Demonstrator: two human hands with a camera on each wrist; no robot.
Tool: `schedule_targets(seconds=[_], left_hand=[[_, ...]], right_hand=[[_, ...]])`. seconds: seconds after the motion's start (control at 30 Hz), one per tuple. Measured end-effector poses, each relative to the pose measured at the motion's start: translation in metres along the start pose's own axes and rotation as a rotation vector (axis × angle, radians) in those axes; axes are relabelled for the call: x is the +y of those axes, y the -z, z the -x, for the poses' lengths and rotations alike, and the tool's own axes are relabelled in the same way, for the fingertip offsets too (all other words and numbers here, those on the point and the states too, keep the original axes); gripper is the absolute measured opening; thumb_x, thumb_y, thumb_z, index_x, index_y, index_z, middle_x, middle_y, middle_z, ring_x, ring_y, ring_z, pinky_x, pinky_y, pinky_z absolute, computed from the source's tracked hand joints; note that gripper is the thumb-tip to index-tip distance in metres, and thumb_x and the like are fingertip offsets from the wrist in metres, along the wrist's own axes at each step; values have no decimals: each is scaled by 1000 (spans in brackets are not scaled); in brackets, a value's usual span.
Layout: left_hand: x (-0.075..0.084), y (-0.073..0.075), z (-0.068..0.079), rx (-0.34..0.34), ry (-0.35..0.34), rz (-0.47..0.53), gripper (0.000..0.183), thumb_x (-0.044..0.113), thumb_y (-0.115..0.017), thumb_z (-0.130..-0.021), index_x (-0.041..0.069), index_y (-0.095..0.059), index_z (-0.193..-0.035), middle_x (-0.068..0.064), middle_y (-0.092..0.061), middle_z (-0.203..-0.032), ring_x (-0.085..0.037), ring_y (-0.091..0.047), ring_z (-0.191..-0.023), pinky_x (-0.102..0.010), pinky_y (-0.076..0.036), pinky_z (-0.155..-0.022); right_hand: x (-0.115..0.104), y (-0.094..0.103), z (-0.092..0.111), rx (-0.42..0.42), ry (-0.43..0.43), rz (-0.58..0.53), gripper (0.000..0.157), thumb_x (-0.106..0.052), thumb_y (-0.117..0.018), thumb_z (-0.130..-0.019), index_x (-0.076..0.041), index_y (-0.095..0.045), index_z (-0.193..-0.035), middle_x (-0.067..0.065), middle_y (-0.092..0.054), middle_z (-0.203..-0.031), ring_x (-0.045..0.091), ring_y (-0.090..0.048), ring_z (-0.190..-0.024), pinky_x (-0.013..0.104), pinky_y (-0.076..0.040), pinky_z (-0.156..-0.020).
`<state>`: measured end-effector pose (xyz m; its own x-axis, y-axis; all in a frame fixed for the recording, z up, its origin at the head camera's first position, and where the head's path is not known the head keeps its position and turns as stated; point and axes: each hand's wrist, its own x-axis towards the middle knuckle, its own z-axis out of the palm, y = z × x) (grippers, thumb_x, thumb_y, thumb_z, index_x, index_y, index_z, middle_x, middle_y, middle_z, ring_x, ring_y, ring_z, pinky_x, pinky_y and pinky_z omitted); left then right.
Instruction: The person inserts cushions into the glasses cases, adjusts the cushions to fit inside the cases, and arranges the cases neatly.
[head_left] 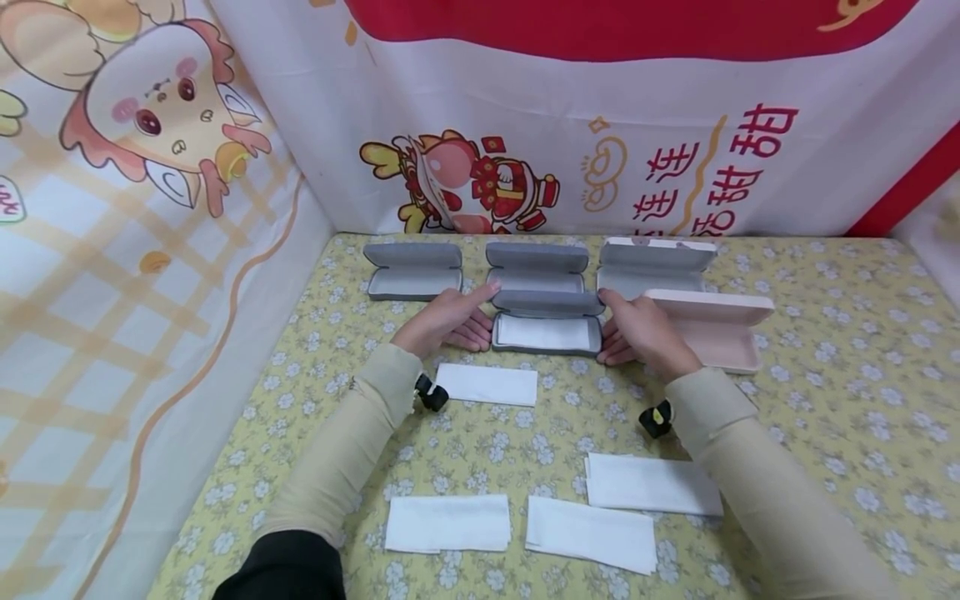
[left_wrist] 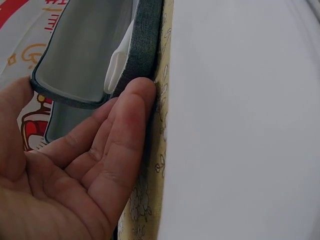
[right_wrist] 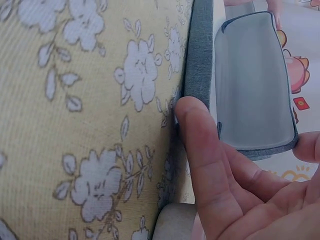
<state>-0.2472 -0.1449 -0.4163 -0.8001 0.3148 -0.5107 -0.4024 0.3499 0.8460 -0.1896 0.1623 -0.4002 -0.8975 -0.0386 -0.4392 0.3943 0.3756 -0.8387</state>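
A grey glasses case [head_left: 546, 332] stands with its lid up in the middle, a folded white cloth [head_left: 543, 332] lying in its base. My left hand [head_left: 453, 321] is at its left end, fingers straight along the base and thumb by the lid's corner. In the left wrist view, the fingertips [left_wrist: 137, 90] touch the case's dark side. At the opposite end, my right hand [head_left: 637, 329] rests its fingertips on the base corner. The right thumb [right_wrist: 309, 145] touches the lid's edge in the right wrist view.
Behind stand two more open grey cases [head_left: 415, 271] [head_left: 536, 260] and one with a pale outside [head_left: 656, 262]. A pink open case [head_left: 712, 329] is to the right. Several folded white cloths [head_left: 487, 384] [head_left: 447, 523] [head_left: 591, 533] [head_left: 651, 483] lie nearer on the flowered tablecloth [head_left: 825, 417].
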Motion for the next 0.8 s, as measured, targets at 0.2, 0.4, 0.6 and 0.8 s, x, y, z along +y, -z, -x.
schedule_targets(seconds=[0.2, 0.4, 0.6, 0.8], left_hand=[[-2, 0, 3, -9, 8, 5, 81, 71, -71, -80, -4, -69, -109, -23, -70, -104, -32, -71, -87, -40, -59, -78], [-3, 1, 4, -28, -19, -47, 51, 45, -78, -88, -2, -73, -106, -21, -71, -99, -28, -72, -84, -38, -59, -77], [-4, 2, 3, -35, -53, -94, 38, 37, -78, -90, 1, -77, -100, -20, -72, -93, -24, -71, -77, -36, -59, -73], [-3, 0, 4, -26, -39, -111, 36, 36, -76, -92, 0, -77, -98, -19, -72, -93, -25, -71, -78, -37, -59, -75]], right_hand=[[-1, -2, 1, 0, 12, -1, 68, -48, -42, -100, 18, -61, -106, 28, -68, -89, 35, -73, -75, 46, -60, -70], [4, -3, 1, 16, 49, 24, 44, -27, -53, -96, 15, -64, -94, 24, -69, -82, 32, -73, -71, 43, -60, -69], [7, -3, 0, 12, 54, 16, 32, -16, -55, -94, 12, -66, -88, 22, -70, -80, 29, -73, -70, 42, -60, -69], [6, -3, 1, 4, 54, 23, 32, -15, -54, -95, 13, -67, -90, 22, -70, -81, 28, -73, -71, 41, -60, -70]])
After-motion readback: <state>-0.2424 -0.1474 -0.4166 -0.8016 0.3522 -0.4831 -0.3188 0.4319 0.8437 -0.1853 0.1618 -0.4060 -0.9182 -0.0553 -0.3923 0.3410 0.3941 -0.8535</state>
